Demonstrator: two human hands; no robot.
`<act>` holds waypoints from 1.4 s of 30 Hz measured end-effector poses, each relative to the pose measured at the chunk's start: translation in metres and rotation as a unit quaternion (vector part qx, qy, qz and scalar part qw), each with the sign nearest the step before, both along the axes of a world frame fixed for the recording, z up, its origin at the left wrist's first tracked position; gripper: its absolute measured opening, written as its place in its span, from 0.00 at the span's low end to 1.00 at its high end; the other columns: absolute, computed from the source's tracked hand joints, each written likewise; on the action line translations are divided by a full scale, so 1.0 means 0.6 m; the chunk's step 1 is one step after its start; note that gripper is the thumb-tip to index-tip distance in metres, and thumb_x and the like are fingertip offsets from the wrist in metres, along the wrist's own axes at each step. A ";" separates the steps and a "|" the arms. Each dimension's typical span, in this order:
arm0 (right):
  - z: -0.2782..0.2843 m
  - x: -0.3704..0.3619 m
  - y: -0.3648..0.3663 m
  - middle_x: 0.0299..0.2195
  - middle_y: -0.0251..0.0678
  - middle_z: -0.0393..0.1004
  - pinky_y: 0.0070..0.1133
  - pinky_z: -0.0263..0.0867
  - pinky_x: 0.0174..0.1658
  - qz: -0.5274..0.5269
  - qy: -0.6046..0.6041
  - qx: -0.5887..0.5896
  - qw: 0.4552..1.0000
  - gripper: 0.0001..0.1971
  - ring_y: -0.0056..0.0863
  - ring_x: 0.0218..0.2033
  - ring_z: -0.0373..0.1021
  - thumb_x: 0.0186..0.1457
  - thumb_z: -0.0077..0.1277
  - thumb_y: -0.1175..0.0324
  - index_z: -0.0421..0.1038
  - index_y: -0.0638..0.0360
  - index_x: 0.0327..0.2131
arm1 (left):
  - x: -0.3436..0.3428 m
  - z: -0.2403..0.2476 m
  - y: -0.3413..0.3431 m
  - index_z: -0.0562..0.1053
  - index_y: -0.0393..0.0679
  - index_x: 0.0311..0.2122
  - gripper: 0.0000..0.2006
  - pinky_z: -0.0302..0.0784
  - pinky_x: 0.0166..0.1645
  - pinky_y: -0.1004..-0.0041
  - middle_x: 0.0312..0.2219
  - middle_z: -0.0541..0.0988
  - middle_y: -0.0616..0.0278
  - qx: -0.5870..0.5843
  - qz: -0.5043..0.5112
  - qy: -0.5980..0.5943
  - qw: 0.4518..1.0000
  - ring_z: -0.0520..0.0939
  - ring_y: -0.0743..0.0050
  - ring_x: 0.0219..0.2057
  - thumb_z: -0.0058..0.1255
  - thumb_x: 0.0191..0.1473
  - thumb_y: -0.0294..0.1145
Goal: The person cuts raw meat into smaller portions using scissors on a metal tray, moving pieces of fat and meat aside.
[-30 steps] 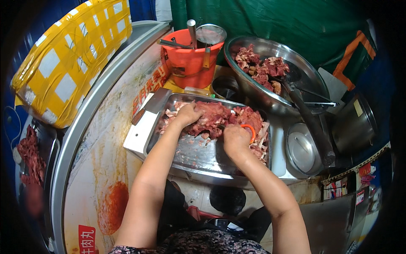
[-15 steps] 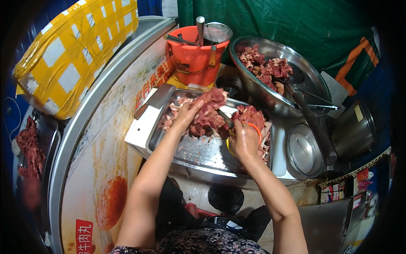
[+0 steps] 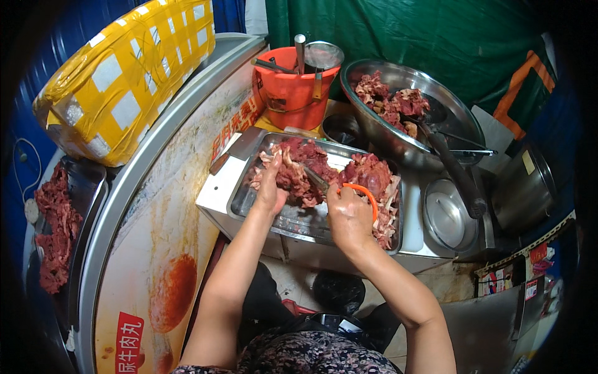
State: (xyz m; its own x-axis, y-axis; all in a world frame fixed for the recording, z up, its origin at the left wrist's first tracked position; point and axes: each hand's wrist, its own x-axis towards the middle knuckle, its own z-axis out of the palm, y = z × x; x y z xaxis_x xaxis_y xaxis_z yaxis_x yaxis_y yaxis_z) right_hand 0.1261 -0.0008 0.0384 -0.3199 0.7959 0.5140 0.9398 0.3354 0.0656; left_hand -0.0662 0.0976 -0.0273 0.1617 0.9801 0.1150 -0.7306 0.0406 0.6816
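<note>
A large piece of red meat [image 3: 302, 163] is held between the two hands in the shallow metal tray [image 3: 303, 219], toward the tray's far left part. Its left side is touched by the left hand [image 3: 270, 190], whose fingers are stretched out along the meat with the thumb set apart and nearer the person; whether the meat is firmly gripped there cannot be made out. By the right hand [image 3: 349, 217], closed around the orange handle, a pair of scissors [image 3: 317, 181] is held, with the blades pointed up and leftward to the right side of the meat. How far the blades are parted cannot be seen.

A second piece of meat [image 3: 372, 171] is placed just beyond the right hand, and pale scraps [image 3: 385, 232] are gathered along the tray's right edge. Left of the tray, a cleaver [image 3: 246, 144] is laid on a white board [image 3: 225, 181]. More meat is contained in the wide metal basin [image 3: 462, 119] behind, beside a red bucket [image 3: 293, 103].
</note>
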 end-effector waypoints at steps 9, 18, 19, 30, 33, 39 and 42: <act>-0.011 0.067 -0.058 0.28 0.46 0.72 0.34 0.71 0.29 0.075 -0.006 -0.005 0.997 0.20 0.42 0.29 0.74 0.42 0.53 0.75 0.71 0.65 0.43 | -0.015 -0.014 -0.082 0.76 0.36 0.44 0.17 0.74 0.47 0.74 0.38 0.80 0.63 -0.091 0.033 0.327 0.940 0.79 0.77 0.41 0.56 0.60 0.42; -0.041 0.115 -0.115 0.31 0.42 0.77 0.26 0.70 0.37 -0.017 0.360 -0.302 0.883 0.22 0.35 0.32 0.76 0.42 0.59 0.74 0.72 0.66 0.45 | -0.082 -0.003 -0.155 0.76 0.32 0.40 0.19 0.75 0.39 0.76 0.33 0.79 0.63 -0.017 -0.009 0.505 0.863 0.78 0.79 0.34 0.69 0.42 0.24; -0.104 0.146 -0.105 0.31 0.36 0.76 0.21 0.70 0.37 0.050 0.454 -0.317 0.831 0.23 0.25 0.32 0.73 0.44 0.60 0.76 0.70 0.70 0.47 | -0.084 -0.011 -0.153 0.76 0.32 0.40 0.20 0.74 0.37 0.76 0.32 0.79 0.63 -0.007 -0.004 0.541 0.841 0.78 0.80 0.33 0.70 0.41 0.25; -0.042 0.183 -0.175 0.20 0.20 0.64 0.14 0.52 0.18 0.000 0.621 -0.530 0.577 0.22 0.10 0.16 0.58 0.47 0.70 0.63 0.71 0.62 0.42 | -0.056 0.046 -0.181 0.75 0.38 0.43 0.24 0.69 0.55 0.59 0.45 0.74 0.52 0.373 0.201 0.670 0.610 0.73 0.49 0.53 0.68 0.36 0.26; -0.038 0.179 -0.185 0.18 0.20 0.63 0.14 0.52 0.19 0.021 0.601 -0.521 0.606 0.18 0.10 0.16 0.58 0.51 0.67 0.59 0.70 0.61 0.35 | -0.057 0.052 -0.167 0.76 0.40 0.41 0.21 0.68 0.55 0.59 0.42 0.75 0.54 0.430 0.152 0.699 0.550 0.74 0.52 0.51 0.67 0.37 0.26; -0.054 0.179 -0.192 0.19 0.23 0.64 0.16 0.53 0.19 0.022 0.571 -0.488 0.660 0.16 0.12 0.17 0.60 0.55 0.63 0.60 0.69 0.61 0.36 | -0.042 0.082 -0.158 0.74 0.41 0.34 0.09 0.70 0.49 0.61 0.37 0.75 0.57 0.495 0.095 0.760 0.411 0.75 0.55 0.46 0.56 0.45 0.27; -0.064 0.186 -0.188 0.19 0.25 0.65 0.17 0.55 0.20 0.003 0.550 -0.470 0.691 0.17 0.13 0.18 0.62 0.56 0.62 0.58 0.68 0.62 0.35 | -0.039 0.086 -0.159 0.72 0.41 0.31 0.05 0.70 0.48 0.64 0.34 0.74 0.57 0.504 0.082 0.761 0.401 0.76 0.55 0.44 0.52 0.46 0.27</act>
State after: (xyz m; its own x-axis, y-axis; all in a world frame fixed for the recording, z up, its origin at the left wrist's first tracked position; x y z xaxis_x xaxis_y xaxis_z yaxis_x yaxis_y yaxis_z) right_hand 0.2375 -0.1138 0.0000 -0.1524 0.9438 -0.2934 0.2461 -0.2513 -0.9361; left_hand -0.0895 0.0020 0.0245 0.7388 0.5722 0.3560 0.6256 -0.7788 -0.0465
